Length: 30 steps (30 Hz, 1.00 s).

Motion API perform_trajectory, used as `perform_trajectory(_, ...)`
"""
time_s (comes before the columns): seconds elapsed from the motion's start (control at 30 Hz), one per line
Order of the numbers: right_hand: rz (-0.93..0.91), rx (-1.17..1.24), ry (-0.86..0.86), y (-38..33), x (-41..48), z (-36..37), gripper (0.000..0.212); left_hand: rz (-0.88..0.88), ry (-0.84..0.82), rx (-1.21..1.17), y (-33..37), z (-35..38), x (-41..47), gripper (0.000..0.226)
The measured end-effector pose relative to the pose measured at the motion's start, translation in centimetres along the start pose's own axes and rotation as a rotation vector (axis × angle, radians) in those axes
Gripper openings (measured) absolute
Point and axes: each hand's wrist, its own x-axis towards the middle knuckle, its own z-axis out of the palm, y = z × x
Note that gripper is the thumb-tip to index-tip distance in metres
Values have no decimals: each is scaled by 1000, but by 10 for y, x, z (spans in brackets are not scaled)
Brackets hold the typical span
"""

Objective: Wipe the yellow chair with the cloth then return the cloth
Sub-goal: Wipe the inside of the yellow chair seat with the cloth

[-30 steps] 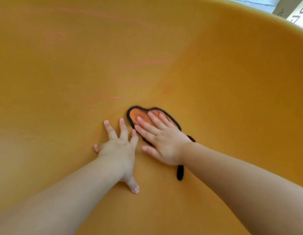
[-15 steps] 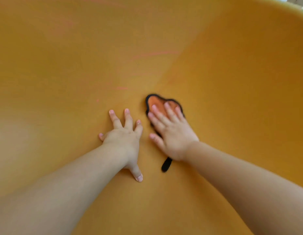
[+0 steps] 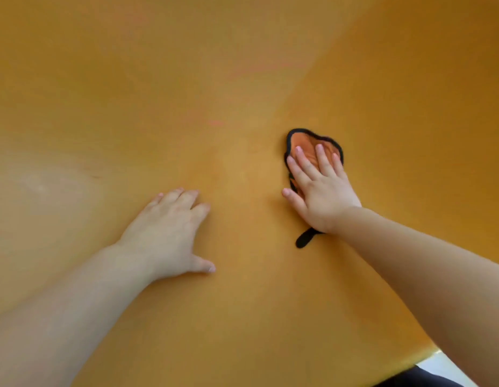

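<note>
The yellow chair (image 3: 187, 79) fills nearly the whole head view as a smooth curved shell. An orange cloth with a black edge (image 3: 304, 142) lies flat on it right of centre. My right hand (image 3: 318, 191) presses on the cloth with straight fingers, and a black tab of the cloth sticks out below the wrist. My left hand (image 3: 167, 233) rests flat on the bare chair surface to the left, fingers spread, apart from the cloth.
The chair's front edge (image 3: 427, 356) shows at the bottom right, with a bit of pale floor (image 3: 449, 367) and something dark beyond it. Faint pinkish streaks (image 3: 217, 122) mark the shell above the hands.
My right hand has slid the cloth up and to the right across the shell. My left hand has stayed lower left, so the gap between the hands has widened. The view has tilted downward.
</note>
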Motion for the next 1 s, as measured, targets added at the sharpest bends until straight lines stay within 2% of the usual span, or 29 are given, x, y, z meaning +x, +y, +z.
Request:
perform_trajectory(0.13, -262, 124, -160, -73, -49, 11, 77, 101, -117, 36, -26, 6, -39, 100)
perform_trajectory(0.2, -491, 138, -234, -90, -87, 12, 72, 126, -153, 39, -31, 8, -55, 91)
perform_trajectory(0.27, -723, 138, -313, -82, -121, 6, 68, 148, -152, 47, -34, 7, -66, 84)
perform_trajectory(0.33, -794, 81, -322, -45, -121, 4, 66, 150, -168, 68, -34, 4, -74, 80)
perform_trajectory(0.4, -613, -53, -199, -1, -92, 3, 70, 139, -200, 84, -33, 0, -78, 80)
perform_trajectory(0.5, -121, -122, -58, 28, -30, -5, 88, 121, -237, 114, -28, -1, -86, 74)
perform_trajectory(0.57, 77, -31, -21, 0, -2, -3, 87, 113, -280, 129, -26, 3, -96, 73)
perform_trajectory(0.63, 130, 72, -21, -48, 7, 3, 82, 111, -319, 138, -28, 6, -109, 74)
perform_trajectory(0.67, 99, 116, -29, -74, 4, 7, 81, 112, -329, 149, -31, 6, -116, 74)
perform_trajectory(0.73, -78, 166, -57, -121, -15, 12, 79, 110, -337, 172, -38, 6, -126, 74)
perform_trajectory(0.83, -498, 184, -122, -171, -71, 9, 78, 79, -326, 194, -52, 1, -138, 71)
perform_trajectory(0.9, -744, 170, -205, -179, -119, 6, 78, 57, -309, 199, -59, -3, -143, 70)
perform_trajectory(0.97, -802, 89, -212, -155, -135, 9, 83, 40, -297, 191, -63, -5, -146, 69)
perform_trajectory(1.0, -744, 14, -172, -136, -127, 10, 88, 37, -293, 183, -66, -6, -148, 70)
